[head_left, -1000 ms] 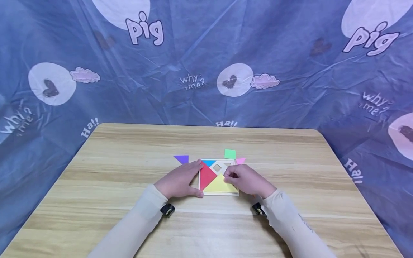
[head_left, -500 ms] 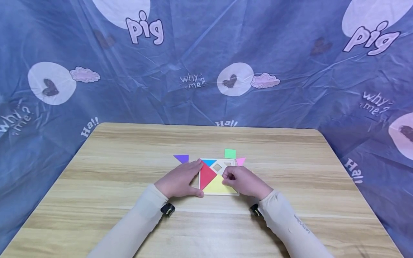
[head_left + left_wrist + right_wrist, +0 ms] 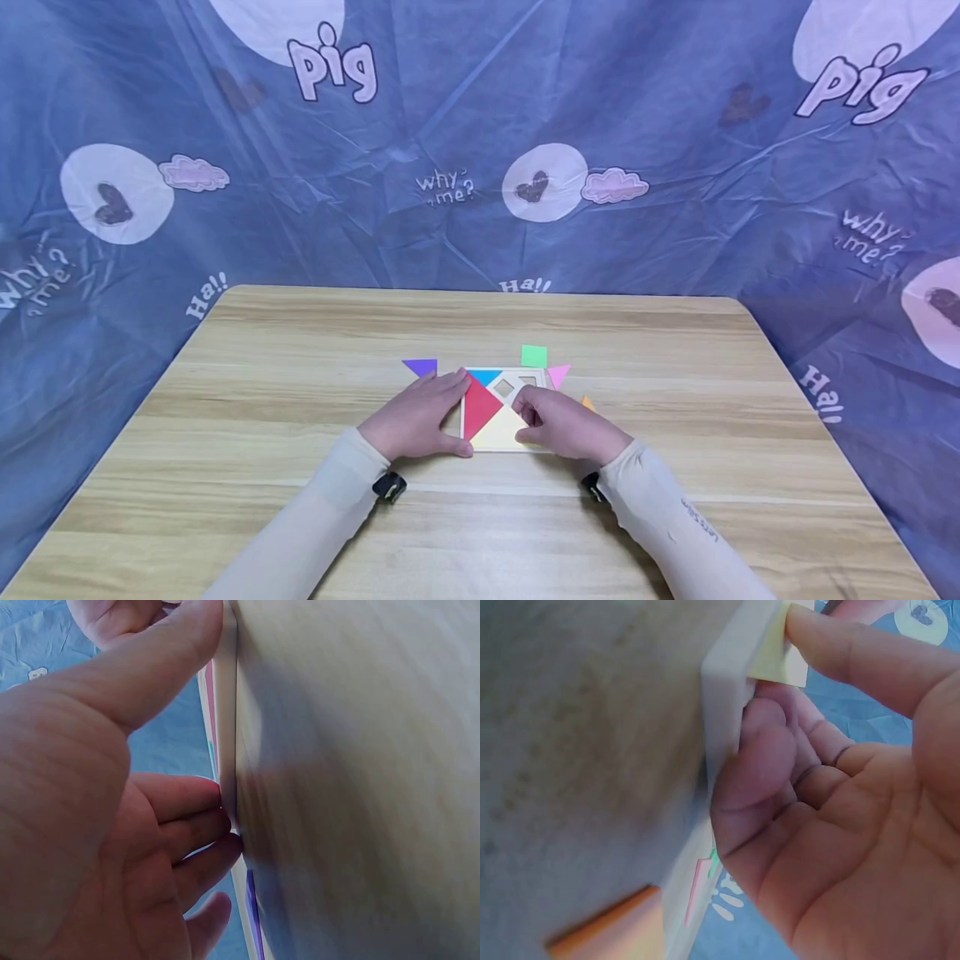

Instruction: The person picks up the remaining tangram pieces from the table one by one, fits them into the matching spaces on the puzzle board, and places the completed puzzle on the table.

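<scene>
A white tangram tray (image 3: 499,452) lies on the table, holding a red triangle (image 3: 478,408) and a blue triangle (image 3: 483,377). My left hand (image 3: 420,415) holds the tray's left side, thumb at the near corner and fingers at the far one. At the tray's right side, my right hand (image 3: 570,423) pinches a yellow triangle (image 3: 778,660). The right wrist view shows its thumb on the face and curled fingers below, with this end raised above the tray wall (image 3: 724,697). Much of the tray's right part is hidden by the right hand.
Loose pieces lie around the tray on the wooden table (image 3: 300,350): a purple triangle (image 3: 422,366), a green square (image 3: 534,356), a pink piece (image 3: 558,375) and an orange piece (image 3: 588,403). A patterned blue cloth (image 3: 375,208) hangs behind the table.
The right hand has shifted slightly, its thumb lower on the yellow triangle, which now looks paler and tilted up. More of the orange piece shows. The left hand has stayed in place.
</scene>
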The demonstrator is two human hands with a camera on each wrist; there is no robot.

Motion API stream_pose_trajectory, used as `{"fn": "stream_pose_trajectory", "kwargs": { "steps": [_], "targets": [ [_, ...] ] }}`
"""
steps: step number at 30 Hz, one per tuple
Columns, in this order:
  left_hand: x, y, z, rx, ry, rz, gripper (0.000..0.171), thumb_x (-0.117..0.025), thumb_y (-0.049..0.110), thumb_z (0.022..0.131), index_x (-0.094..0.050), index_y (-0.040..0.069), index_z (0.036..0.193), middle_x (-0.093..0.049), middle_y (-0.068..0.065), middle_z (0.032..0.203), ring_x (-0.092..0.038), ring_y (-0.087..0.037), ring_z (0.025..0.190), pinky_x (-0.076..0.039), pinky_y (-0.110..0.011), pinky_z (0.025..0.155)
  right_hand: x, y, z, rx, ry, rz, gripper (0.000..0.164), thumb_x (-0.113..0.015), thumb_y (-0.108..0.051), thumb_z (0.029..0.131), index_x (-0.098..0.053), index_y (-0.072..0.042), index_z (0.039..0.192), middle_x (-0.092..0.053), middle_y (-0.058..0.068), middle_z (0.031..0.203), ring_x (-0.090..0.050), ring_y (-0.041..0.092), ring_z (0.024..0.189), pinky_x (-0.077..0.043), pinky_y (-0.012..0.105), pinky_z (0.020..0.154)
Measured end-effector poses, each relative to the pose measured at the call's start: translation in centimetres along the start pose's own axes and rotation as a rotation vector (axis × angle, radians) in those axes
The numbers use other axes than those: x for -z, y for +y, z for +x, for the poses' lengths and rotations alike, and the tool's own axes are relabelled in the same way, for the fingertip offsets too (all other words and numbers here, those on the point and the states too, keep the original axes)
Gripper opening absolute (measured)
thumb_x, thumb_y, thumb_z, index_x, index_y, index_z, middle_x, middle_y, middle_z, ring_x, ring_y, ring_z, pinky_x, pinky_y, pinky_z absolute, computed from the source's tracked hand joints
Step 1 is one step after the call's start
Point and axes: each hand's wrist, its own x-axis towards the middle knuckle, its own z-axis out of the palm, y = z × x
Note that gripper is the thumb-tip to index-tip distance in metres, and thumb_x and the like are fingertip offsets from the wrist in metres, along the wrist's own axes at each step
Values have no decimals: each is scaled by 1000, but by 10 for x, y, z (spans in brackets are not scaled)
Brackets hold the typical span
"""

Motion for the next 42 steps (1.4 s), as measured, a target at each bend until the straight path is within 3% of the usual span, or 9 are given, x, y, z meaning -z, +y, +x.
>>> {"fn": "stream_pose_trajectory", "kwargs": {
  "steps": [7, 22, 28, 32, 35, 38, 42],
  "targets": [
    [-1, 0, 0, 14, -11, -8, 103, -70, 61, 74, -26, 6, 150, -21, -6, 157, -20, -23, 144, -15, -39, 118, -1, -2, -2, -5, -6, -24, 30, -73, -9, 81, -56, -3, 105, -52, 3, 87, -48, 14, 79, -45, 26, 71],
    [-3, 1, 0, 16, -6, -8, 104, -71, 61, 73, -26, 6, 149, -22, -7, 157, -21, -24, 143, -17, -39, 117, 1, -1, -1, 39, 8, -83, 25, -73, -8, 80, -62, -7, 102, -53, -5, 76, -50, 11, 71, -46, 24, 67],
    [-4, 0, 1, 14, -2, -10, 105, -72, 61, 72, -27, 5, 149, -23, -7, 156, -22, -24, 143, -18, -39, 117, 6, 1, -3, 28, -24, -1, 23, -72, -8, 82, -64, -6, 103, -57, -5, 76, -53, 11, 73, -49, 25, 69],
    [-3, 2, 0, 21, -7, -12, 105, -72, 61, 72, -26, 6, 149, -22, -6, 157, -22, -24, 143, -18, -39, 117, 23, 3, -9, 53, -70, 72, 25, -70, -13, 85, -62, -7, 109, -61, -5, 85, -57, 12, 80, -51, 26, 74],
    [-1, 2, 0, 23, -8, -14, 105, -72, 60, 72, -26, 6, 150, -21, -6, 157, -21, -24, 143, -17, -38, 117, 41, 5, -15, 62, -35, 99, 25, -69, -17, 87, -62, -9, 110, -62, -5, 92, -57, 15, 85, -50, 28, 76],
    [-1, 2, 0, 24, -7, -13, 105, -73, 60, 72, -26, 6, 150, -22, -6, 157, -21, -24, 143, -17, -38, 117, 54, 6, -21, 39, 55, 89, 20, -69, -18, 87, -64, -11, 106, -62, -5, 91, -56, 16, 85, -50, 29, 75],
    [-1, 2, 0, 30, -15, -6, 106, -73, 61, 71, -26, 7, 150, -23, -5, 156, -22, -24, 143, -16, -40, 118, 60, 12, -27, -3, 116, 17, 18, -69, -19, 87, -64, -11, 102, -61, -5, 90, -56, 14, 84, -50, 30, 75]
  ]
}}
